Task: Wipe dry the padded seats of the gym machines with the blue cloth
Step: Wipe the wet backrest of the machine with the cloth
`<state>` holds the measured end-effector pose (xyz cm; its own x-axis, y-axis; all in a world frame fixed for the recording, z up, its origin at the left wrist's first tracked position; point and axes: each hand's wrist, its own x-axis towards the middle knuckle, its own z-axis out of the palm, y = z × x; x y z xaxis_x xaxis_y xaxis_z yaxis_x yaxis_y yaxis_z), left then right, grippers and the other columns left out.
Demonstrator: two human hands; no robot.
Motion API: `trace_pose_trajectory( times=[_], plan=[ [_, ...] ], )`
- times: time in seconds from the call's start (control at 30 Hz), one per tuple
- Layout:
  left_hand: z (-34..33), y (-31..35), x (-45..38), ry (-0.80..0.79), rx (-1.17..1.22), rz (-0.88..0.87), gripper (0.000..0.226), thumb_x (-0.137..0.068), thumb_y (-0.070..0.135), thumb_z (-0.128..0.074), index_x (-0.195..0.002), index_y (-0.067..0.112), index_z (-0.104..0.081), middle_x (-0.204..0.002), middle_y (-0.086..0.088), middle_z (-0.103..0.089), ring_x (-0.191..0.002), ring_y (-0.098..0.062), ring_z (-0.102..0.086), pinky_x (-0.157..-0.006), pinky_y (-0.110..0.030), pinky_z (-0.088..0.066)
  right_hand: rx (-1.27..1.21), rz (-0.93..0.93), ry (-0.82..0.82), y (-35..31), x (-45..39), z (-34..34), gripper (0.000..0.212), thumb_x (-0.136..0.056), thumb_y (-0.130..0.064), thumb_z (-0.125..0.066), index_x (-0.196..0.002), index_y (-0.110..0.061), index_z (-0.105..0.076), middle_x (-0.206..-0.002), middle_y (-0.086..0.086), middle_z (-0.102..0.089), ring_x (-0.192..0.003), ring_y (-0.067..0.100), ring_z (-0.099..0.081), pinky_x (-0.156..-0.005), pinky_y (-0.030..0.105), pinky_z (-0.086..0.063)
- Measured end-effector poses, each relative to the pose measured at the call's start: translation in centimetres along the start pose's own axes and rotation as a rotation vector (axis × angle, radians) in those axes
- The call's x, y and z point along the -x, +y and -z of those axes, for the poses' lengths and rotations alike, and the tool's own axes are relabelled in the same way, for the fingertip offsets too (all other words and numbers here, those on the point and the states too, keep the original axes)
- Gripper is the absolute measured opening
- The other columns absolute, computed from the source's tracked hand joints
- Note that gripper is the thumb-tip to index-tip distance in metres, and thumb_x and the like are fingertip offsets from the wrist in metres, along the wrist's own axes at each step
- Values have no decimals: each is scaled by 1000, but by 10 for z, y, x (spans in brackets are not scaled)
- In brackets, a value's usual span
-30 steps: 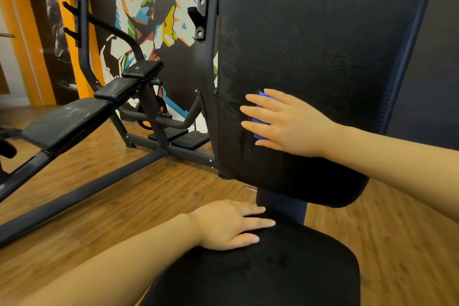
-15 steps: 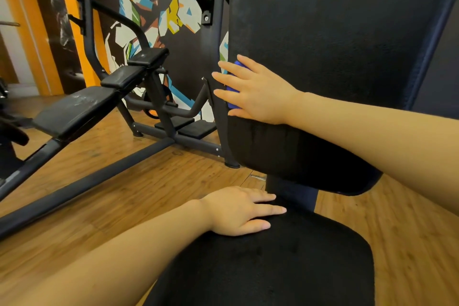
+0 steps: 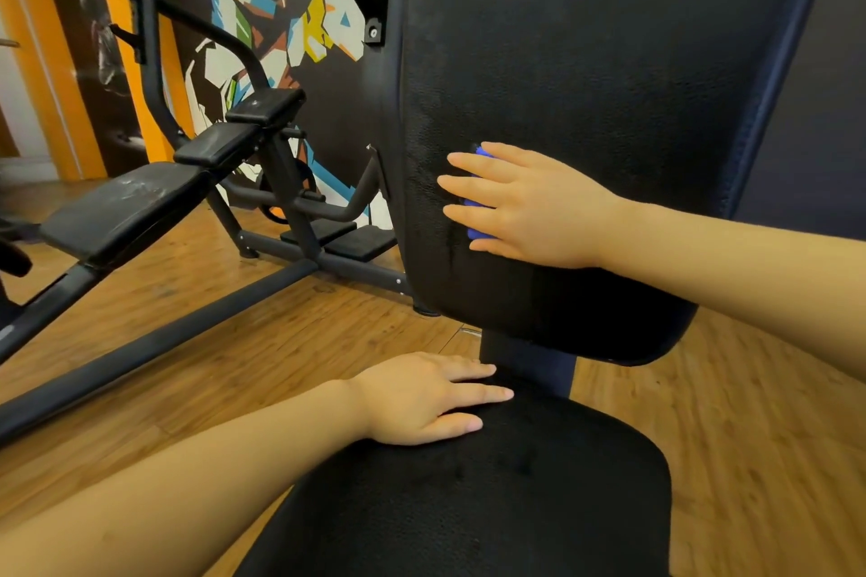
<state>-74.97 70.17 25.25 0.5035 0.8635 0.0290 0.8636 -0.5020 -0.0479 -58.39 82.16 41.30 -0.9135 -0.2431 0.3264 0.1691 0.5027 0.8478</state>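
Observation:
A black padded backrest (image 3: 586, 84) stands upright in front of me, with a black padded seat (image 3: 492, 506) below it. My right hand (image 3: 525, 206) lies flat with straight fingers on the backrest's lower left part and presses the blue cloth (image 3: 478, 225) against it. Only small bits of the cloth show between and under the fingers. A wet streak shows on the pad just left of the hand. My left hand (image 3: 426, 398) rests flat on the seat's back left edge, fingers straight, holding nothing.
A black bench machine (image 3: 126, 211) with several pads stands to the left on the wooden floor (image 3: 234, 351). Its steel frame rails run across the floor toward me. A wall with a colourful mural (image 3: 281, 14) is behind, with an orange pillar at the far left.
My right hand with the cloth slid up and left to the backrest's edge, then back down and slightly right onto the pad. My left hand stayed on the seat.

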Motion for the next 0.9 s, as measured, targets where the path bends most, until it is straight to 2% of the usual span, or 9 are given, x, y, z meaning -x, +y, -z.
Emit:
trace_pose_trajectory(
  times=[0.27, 0.47, 0.63, 0.9],
  plan=[
    [-1, 1, 0, -3, 5, 17, 60, -97, 58, -16, -153, 37, -23, -161, 0, -22, -147, -17, -22, -118, -39, -26, -7, -23, 19, -8, 32, 8, 47, -89, -37, -53, -120, -6, -67, -130, 21, -60, -130, 42, -48, -110, 54, -31],
    [2, 3, -1, -7, -5, 15, 61, -96, 58, -16, -153, 36, -25, -160, -3, -25, -146, -20, -25, -116, -41, -29, -41, -37, 48, -16, 12, -5, 43, -92, -32, -49, -119, -4, -66, -132, 24, -58, -134, 45, -41, -112, 54, -23],
    [2, 5, 0, -4, -23, 15, 56, -100, 52, -23, -153, 32, -27, -159, -6, -27, -144, -24, -29, -115, -39, -28, -44, 31, 40, -22, -32, -16, 37, -92, -30, -57, -116, -4, -68, -135, 26, -54, -134, 45, -41, -113, 54, -23],
    [2, 5, 1, -15, 5, 24, 56, -100, 53, -23, -153, 33, -26, -160, -4, -24, -146, -22, -25, -116, -42, -27, 27, -32, -60, -28, -43, -22, 47, -93, -48, -52, -126, -16, -65, -144, 15, -50, -140, 37, -36, -114, 52, -26]
  ],
)
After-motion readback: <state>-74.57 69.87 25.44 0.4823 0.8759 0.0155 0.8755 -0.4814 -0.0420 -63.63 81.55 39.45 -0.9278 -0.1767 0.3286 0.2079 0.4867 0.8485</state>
